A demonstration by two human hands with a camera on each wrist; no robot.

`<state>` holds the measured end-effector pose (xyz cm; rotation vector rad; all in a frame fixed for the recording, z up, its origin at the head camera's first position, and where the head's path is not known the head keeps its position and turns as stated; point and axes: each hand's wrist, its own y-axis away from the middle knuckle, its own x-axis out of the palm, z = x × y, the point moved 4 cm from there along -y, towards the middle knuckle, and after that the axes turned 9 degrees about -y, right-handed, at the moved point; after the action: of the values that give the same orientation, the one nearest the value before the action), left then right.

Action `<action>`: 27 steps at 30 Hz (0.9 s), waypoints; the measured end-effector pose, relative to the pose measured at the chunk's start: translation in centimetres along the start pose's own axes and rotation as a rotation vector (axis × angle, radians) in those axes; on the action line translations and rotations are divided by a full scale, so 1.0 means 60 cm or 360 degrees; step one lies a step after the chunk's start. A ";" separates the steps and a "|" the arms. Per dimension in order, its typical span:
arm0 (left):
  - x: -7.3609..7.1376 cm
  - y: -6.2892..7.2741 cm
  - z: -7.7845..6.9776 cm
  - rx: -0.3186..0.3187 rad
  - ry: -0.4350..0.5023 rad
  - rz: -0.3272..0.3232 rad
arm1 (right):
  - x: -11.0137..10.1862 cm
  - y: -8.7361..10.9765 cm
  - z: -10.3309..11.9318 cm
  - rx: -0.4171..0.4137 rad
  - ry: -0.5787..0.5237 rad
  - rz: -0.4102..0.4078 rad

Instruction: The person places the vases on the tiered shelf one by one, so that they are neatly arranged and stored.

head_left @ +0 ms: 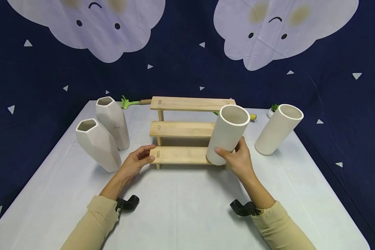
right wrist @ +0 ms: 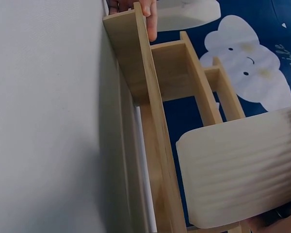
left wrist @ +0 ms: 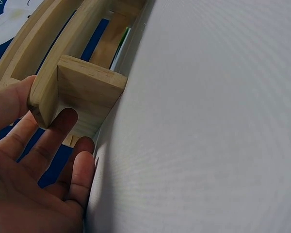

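Observation:
A three-tier wooden shelf [head_left: 178,155] stands on the white-covered table. My left hand [head_left: 133,165] holds the left end of its lowest board, with the thumb on top and fingers below in the left wrist view. In my right hand [head_left: 240,160] is a white cylindrical vase [head_left: 227,133], gripped around its lower part and tilted. The vase's base is over the right end of the lowest board; in the right wrist view a narrow gap shows between the ribbed vase [right wrist: 242,165] and the board [right wrist: 157,111]. The far side of the right hand's grip is hidden.
Two white faceted vases [head_left: 98,144] stand left of the shelf. A second white cylindrical vase [head_left: 278,130] stands to the right, before a small potted plant [head_left: 272,110]. Behind the shelf lie a green hand rake [head_left: 128,103] and a yellow-ended tool [head_left: 253,117]. A dark blue curtain hangs behind.

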<state>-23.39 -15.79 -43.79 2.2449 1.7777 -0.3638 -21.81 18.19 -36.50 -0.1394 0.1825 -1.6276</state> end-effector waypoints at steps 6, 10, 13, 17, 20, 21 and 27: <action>0.000 0.001 0.000 0.0000 0.0004 -0.0002 | 0.008 -0.005 -0.003 0.0004 0.0005 0.0031; 0.000 0.001 0.000 0.0000 0.0001 -0.0005 | 0.012 -0.006 -0.001 0.0001 0.0017 0.0024; 0.000 0.001 0.000 -0.0001 -0.0005 -0.0004 | 0.014 -0.006 0.000 0.0015 0.0023 0.0012; 0.000 0.001 -0.001 0.0000 -0.0009 -0.0007 | 0.014 -0.008 -0.001 0.0034 0.0030 -0.0004; 0.000 0.001 -0.002 0.0001 -0.0003 -0.0012 | 0.013 -0.009 -0.003 0.0038 0.0032 -0.0006; 0.000 0.001 -0.002 0.0000 -0.0002 -0.0013 | 0.013 -0.009 -0.004 0.0039 0.0030 -0.0005; 0.000 0.001 -0.001 -0.0010 -0.0006 -0.0010 | 0.012 -0.010 -0.008 0.0032 0.0047 0.0012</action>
<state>-23.32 -15.76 -43.71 2.2337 1.7823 -0.3629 -22.51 17.51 -36.85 -0.0993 0.1886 -1.6244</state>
